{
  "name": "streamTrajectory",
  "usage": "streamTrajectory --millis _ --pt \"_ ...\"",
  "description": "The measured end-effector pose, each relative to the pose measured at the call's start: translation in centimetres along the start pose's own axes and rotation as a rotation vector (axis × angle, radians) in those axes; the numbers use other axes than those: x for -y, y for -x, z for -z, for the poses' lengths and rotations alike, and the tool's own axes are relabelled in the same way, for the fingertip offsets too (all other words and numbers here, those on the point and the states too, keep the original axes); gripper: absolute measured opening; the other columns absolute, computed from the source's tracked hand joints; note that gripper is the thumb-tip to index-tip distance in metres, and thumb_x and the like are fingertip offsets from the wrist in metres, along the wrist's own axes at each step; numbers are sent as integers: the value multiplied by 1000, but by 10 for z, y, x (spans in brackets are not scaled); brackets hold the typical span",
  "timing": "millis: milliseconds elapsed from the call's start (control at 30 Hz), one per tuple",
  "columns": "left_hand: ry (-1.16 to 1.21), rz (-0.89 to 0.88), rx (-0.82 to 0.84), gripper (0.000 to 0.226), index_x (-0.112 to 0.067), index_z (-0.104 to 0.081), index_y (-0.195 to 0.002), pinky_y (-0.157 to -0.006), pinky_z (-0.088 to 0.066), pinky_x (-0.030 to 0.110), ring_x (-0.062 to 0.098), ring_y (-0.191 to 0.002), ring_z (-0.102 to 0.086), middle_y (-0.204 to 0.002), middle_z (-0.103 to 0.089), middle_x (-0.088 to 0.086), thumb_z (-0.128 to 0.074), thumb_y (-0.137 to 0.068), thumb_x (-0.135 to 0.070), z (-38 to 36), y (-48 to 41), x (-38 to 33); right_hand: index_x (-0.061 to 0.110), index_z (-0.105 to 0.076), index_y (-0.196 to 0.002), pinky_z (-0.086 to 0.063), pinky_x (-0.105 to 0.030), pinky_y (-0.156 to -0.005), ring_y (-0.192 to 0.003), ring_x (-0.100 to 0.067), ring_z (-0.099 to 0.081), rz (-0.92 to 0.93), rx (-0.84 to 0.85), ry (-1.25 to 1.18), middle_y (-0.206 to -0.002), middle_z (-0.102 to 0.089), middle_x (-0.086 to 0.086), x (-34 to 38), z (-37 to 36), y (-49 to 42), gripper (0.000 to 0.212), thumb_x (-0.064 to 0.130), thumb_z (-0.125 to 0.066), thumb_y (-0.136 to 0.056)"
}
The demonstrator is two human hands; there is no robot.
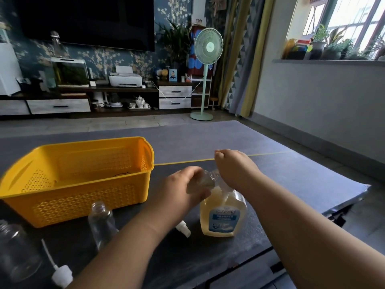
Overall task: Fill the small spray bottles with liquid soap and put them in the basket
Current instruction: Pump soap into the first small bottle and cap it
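— Two hands over the table point(291, 180), head view. Left hand point(181, 186)?
— Curled round a small bottle point(205, 181), clear, tilted, threaded neck toward the right hand point(233, 166). Held just above the shoulder of the soap bottle point(224, 217), perhaps touching it.
— And the right?
— Fingers curled in, wrist bent, sits over the top of the soap bottle. Hides the pump; cannot tell whether pressing or pinching anything.
— Soap bottle itself?
— Upright on the table, right of the left forearm. Amber liquid through most of the body, blue-and-white label facing the camera.
— Basket point(83, 197)?
— Yellow, latticed, standing on the table left of both hands, apart from the small bottle.
— More bottles?
— Second bottle point(102, 222), clear and uncapped, upright just in front of the basket. Third bottle point(14, 251) at the left edge, blurred and partly cut off.
— Caps?
— White spray cap point(183, 228) lying on the table between the left forearm and the soap bottle. Tube cap point(61, 276) near the bottom-left corner, lying flat, thin tube pointing up between the second and third bottles.
— Behind all that?
— Green fan point(208, 46) on the floor past the table, printer point(125, 79) on a low cabinet, dark TV point(87, 17) on the wall above it, plants point(333, 46) along the windowsill at right.
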State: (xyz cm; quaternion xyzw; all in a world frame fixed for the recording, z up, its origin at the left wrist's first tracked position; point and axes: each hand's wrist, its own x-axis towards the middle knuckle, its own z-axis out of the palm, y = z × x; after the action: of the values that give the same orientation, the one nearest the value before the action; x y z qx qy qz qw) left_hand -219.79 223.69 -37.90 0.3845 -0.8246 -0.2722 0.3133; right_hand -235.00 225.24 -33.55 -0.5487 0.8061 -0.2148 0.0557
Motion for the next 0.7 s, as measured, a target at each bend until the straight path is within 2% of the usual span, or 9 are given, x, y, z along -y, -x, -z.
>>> streamTrajectory --millis 100,167,233,300,367,433,500,600,700 --pt "1 -1 -4 43 -40 -51 -121 -70 -34 2 -3 -94 -48 -112 -57 -21 -66 -81 -43 0 -1 0 18 -27 -64 -35 -31 -73 -84 -29 -38 -25 6 12 -87 -50 -12 0 0 -3 35 5 -34 -96" --pt "14 2 -19 42 -40 -52 -119 -70 -35 3 -2 -95 -50 -110 -58 -21 -66 -80 -46 1 -3 0 16 -39 -70 -39 -34 -75 -83 -30 -42 -15 5 -8 -78 -46 -6 1 5 -4 30 12 -31 -99" --pt "37 -1 -32 42 -40 -52 -120 -69 -35 3 -2 -95 -51 -106 -55 -22 -66 -80 -47 3 -4 -3 12 -48 -84 -45 -37 -79 -82 -29 -46 37 -14 -12 -84 -51 -7 4 13 -4 27 20 -29 -102" --pt "39 -5 -35 45 -38 -51 -123 -69 -36 4 -2 -94 -49 -108 -54 -21 -64 -81 -47 4 -4 -4 12 -50 -88 -46 -36 -79 -81 -28 -47 76 -40 -32 -88 -53 -9 6 18 -4 27 23 -31 -103" --pt "31 -5 -38 47 -38 -50 -124 -72 -39 7 -1 -95 -49 -115 -57 -18 -64 -80 -48 4 -4 -3 12 -54 -92 -45 -34 -79 -81 -27 -47 85 -45 -43 -93 -58 -14 6 19 -4 27 24 -32 -103" --pt "16 -4 -35 47 -40 -50 -124 -76 -42 13 -1 -95 -50 -118 -57 -18 -65 -80 -48 4 -4 -3 9 -61 -105 -46 -35 -80 -84 -27 -49 84 -27 -38 -104 -64 -18 5 17 -3 34 23 -31 -104" --pt "11 0 -28 45 -41 -50 -122 -80 -43 18 -1 -96 -50 -116 -57 -19 -65 -80 -47 2 -4 -1 5 -61 -116 -47 -36 -83 -90 -31 -55 78 -6 -35 -111 -64 -18 4 14 -1 38 21 -29 -105" --pt "4 18 -5 42 -40 -52 -119 -81 -44 19 0 -99 -54 -112 -59 -20 -66 -79 -47 -1 -4 2 3 -60 -114 -46 -34 -86 -111 -35 -57 38 35 22 -120 -62 -16 2 7 1 29 9 -34 -102" --pt "9 27 3 42 -40 -52 -117 -78 -42 16 -1 -98 -54 -106 -58 -22 -68 -79 -45 -2 -4 2 5 -59 -108 -42 -31 -82 -114 -34 -54 22 50 69 -123 -60 -13 2 3 1 23 1 -38 -99"
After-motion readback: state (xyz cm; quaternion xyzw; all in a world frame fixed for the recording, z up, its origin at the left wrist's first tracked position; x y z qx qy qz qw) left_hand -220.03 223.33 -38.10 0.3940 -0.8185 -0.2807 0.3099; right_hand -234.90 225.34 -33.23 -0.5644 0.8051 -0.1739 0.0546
